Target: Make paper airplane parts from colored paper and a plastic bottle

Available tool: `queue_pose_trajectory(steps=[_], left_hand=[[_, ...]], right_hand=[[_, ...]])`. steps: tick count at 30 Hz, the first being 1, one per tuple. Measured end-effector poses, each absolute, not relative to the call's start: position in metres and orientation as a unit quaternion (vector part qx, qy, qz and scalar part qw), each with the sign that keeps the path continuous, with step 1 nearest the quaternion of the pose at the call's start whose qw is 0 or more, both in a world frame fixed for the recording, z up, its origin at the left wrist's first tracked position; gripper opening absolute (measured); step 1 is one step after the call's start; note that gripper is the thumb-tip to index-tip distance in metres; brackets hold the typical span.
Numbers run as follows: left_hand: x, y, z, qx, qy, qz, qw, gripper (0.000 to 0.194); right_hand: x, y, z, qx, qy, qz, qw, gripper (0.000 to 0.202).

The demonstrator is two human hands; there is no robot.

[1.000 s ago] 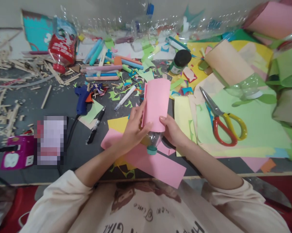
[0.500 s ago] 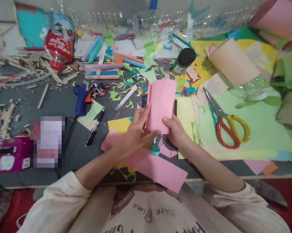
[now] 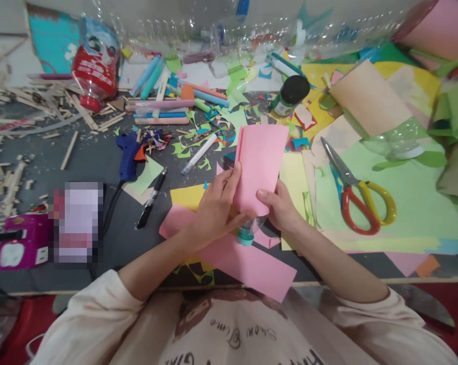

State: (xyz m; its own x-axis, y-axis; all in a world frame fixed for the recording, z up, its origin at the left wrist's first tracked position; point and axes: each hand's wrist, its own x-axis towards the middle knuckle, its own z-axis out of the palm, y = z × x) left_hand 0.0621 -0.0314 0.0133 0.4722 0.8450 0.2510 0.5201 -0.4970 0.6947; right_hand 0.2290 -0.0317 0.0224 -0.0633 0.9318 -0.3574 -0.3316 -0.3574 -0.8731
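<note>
Pink paper (image 3: 259, 167) is wrapped round a clear bottle, whose neck and teal cap (image 3: 246, 236) stick out at the near end. My left hand (image 3: 219, 208) lies along the left side of the wrapped bottle, its thumb across the lower end by the neck. On the right side my right hand (image 3: 282, 205) grips it, thumb on the front of the paper and fingers hidden behind. A paper edge shows as a narrow fold along the left side. Beneath the bottle neck lies a flat pink sheet (image 3: 251, 268).
Red-and-yellow scissors (image 3: 360, 195) lie on green paper at the right. A dark-lidded jar (image 3: 291, 95) stands behind the hands. To the left are a blue glue gun (image 3: 129, 154), a black marker (image 3: 151, 197) and a phone (image 3: 78, 220). Clear bottles line the back.
The wrapped bottle has shifted slightly right and its far end leans further right. Both hands have moved slightly with it.
</note>
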Motion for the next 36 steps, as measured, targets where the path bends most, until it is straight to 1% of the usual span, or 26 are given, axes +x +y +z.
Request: queue_pose_trajectory(steps=[2, 5, 8, 9, 11, 12, 13, 15, 17, 20, 24, 27, 30, 32, 36], left_hand=[[0.061, -0.029, 0.019, 0.826, 0.410, 0.290, 0.256, 0.080], [0.058, -0.024, 0.038, 0.838, 0.399, 0.298, 0.223, 0.062], [0.053, -0.023, 0.059, 0.846, 0.399, 0.293, 0.197, 0.035], [0.050, -0.025, 0.063, 0.858, 0.391, 0.266, 0.202, 0.026], [0.046, -0.032, 0.064, 0.892, 0.357, 0.169, 0.219, 0.016], [0.044, -0.036, 0.061, 0.909, 0.333, 0.110, 0.227, 0.017], [0.042, -0.041, 0.056, 0.920, 0.313, 0.066, 0.226, 0.022], [0.039, -0.051, 0.044, 0.922, 0.313, 0.025, 0.227, 0.034], [0.038, -0.057, 0.033, 0.918, 0.320, 0.027, 0.234, 0.032], [0.037, -0.061, 0.028, 0.914, 0.316, 0.038, 0.251, 0.018], [0.038, -0.060, 0.032, 0.911, 0.299, 0.049, 0.279, 0.005], [0.040, -0.063, 0.034, 0.906, 0.312, 0.047, 0.283, 0.011], [0.043, -0.067, 0.032, 0.910, 0.318, 0.043, 0.263, 0.008], [0.043, -0.068, 0.032, 0.910, 0.316, 0.054, 0.264, 0.011], [0.041, -0.056, 0.039, 0.885, 0.322, 0.041, 0.334, 0.017]], right_hand=[[0.231, -0.030, 0.025, -0.491, -0.305, 0.656, 0.486, 0.055], [0.237, -0.026, 0.029, -0.494, -0.284, 0.649, 0.504, 0.051], [0.247, -0.021, 0.031, -0.501, -0.258, 0.634, 0.530, 0.047], [0.250, -0.019, 0.032, -0.500, -0.254, 0.627, 0.540, 0.046], [0.257, -0.015, 0.034, -0.495, -0.257, 0.613, 0.560, 0.044], [0.260, -0.013, 0.034, -0.493, -0.258, 0.602, 0.572, 0.043], [0.262, -0.011, 0.035, -0.493, -0.255, 0.593, 0.583, 0.042], [0.266, -0.007, 0.037, -0.493, -0.246, 0.581, 0.599, 0.041], [0.268, -0.004, 0.040, -0.495, -0.248, 0.579, 0.599, 0.040], [0.267, -0.003, 0.047, -0.505, -0.258, 0.581, 0.584, 0.039], [0.268, -0.005, 0.060, -0.516, -0.222, 0.573, 0.597, 0.041], [0.271, -0.006, 0.068, -0.521, -0.212, 0.561, 0.607, 0.042], [0.271, -0.008, 0.075, -0.539, -0.195, 0.550, 0.607, 0.048], [0.270, -0.010, 0.082, -0.543, -0.208, 0.549, 0.600, 0.052], [0.272, -0.012, 0.096, -0.534, -0.247, 0.548, 0.595, 0.056]])
